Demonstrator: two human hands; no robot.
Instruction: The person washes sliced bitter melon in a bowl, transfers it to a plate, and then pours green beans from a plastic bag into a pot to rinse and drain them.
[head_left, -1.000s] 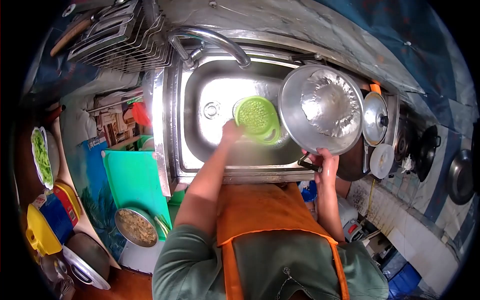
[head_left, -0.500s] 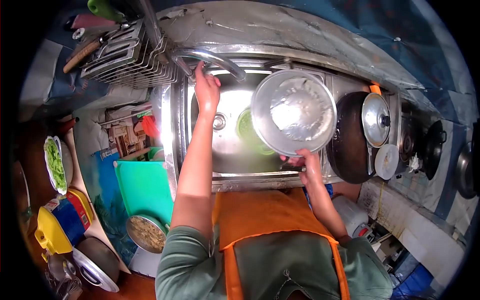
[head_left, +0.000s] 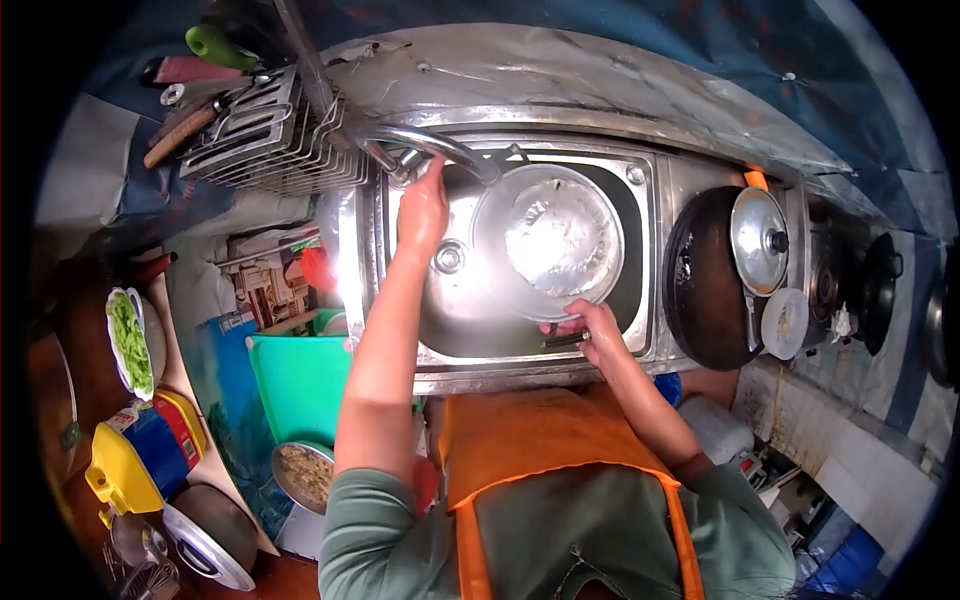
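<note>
A round, shiny steel pan (head_left: pixel 550 240) is gripped by its dark handle in the closed right hand (head_left: pixel 590 335). It is held over the steel sink (head_left: pixel 640 320), near the back edge, under the curved chrome faucet (head_left: pixel 430 145). The left hand (head_left: pixel 423 210) is set on the faucet's base; how far it is closed cannot be told. Rinsing seems in hand. Next, the tap likely needs turning, with the pan held level.

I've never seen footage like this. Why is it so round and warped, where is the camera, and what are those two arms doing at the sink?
There is no machine here. A person wears one camera on the head, looking down, so you see their own orange apron and both arms. The wide lens bends the edges. The left hand reaches up to the faucet behind the sink; whether it grips is unclear. The right hand holds a round metal pan by its handle over the sink. To the right are a black wok and a steel lid. To the left are a dish rack, a green cutting board and a bowl of food.
</note>
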